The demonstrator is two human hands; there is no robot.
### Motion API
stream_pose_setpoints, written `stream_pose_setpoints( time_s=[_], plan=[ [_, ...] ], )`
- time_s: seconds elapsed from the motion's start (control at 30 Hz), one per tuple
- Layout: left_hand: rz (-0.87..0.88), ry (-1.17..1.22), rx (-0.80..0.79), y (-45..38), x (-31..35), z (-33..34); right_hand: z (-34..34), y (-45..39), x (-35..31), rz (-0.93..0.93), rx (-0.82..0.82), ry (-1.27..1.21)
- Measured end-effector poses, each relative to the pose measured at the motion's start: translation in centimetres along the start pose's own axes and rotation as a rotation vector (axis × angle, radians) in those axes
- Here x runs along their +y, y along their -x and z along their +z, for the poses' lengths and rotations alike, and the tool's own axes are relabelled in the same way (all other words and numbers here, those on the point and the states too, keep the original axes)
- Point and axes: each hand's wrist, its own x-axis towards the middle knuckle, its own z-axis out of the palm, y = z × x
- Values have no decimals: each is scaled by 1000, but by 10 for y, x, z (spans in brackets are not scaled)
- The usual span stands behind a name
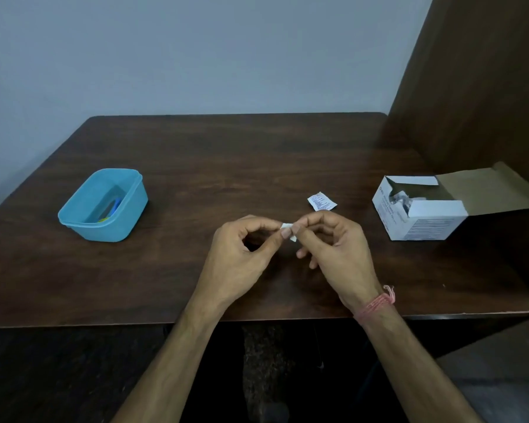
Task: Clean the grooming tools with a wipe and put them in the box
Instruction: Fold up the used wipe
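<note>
Head: wipe (287, 230) level between hands.

A plain indoor room, perhaps in a home or small office: a dark wood-grain table (257, 154) stands against a bare pale blue-grey wall (196, 50), with a brown wooden panel (477, 80) at its right.

Wood table (196, 154) w/ blue box (104, 209), sachet (322, 201), carton (422, 215).
</note>
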Motion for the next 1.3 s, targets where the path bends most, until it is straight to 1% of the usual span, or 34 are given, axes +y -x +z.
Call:
stream_pose_setpoints(
  time_s=[0.1, 0.27, 0.37, 0.43, 0.5, 0.53, 0.6, 0.7, 0.83, 1.1, 1.2, 1.3],
  plan=[
    [-8, 0, 21, 0, -1, 0, 1, 0, 0, -17, 19, 47],
    [-31, -32, 24, 3, 5, 2, 0, -1, 1, -23, -31, -37],
    [-38, -37, 14, 3, 5, 2, -2, -2, 3, -31, -27, -84],
    [-53, -44, 23, 2, 7, 3, -2, -3, 5, -41, 29, -103],
    [-95, -60, 71, -5, 10, 7, 0, -5, 6, -53, 134, -112],
    [-124, -100, 100, -12, 12, 9, 0, -7, 6, -55, 189, -126],
    [-161, -263, 124, -31, 16, 18, 1, -8, 6, -59, 289, -150],
    [-116, -458, 69, -60, 20, 41, 0, -9, 6, -48, 402, -151],
    [-73, -561, 53, -81, 22, 71, 0, -7, 5, -14, 493, -163],
    [-73, -530, 118, -87, 19, 82, 1, -8, 3, -14, 515, -142],
    [-88, -465, 141, -84, 18, 81, 2, -9, 2, -16, 525, -154],
    [-78, -390, 139, -76, 19, 73, 2, -8, 1, -16, 497, -159]
  ],
)
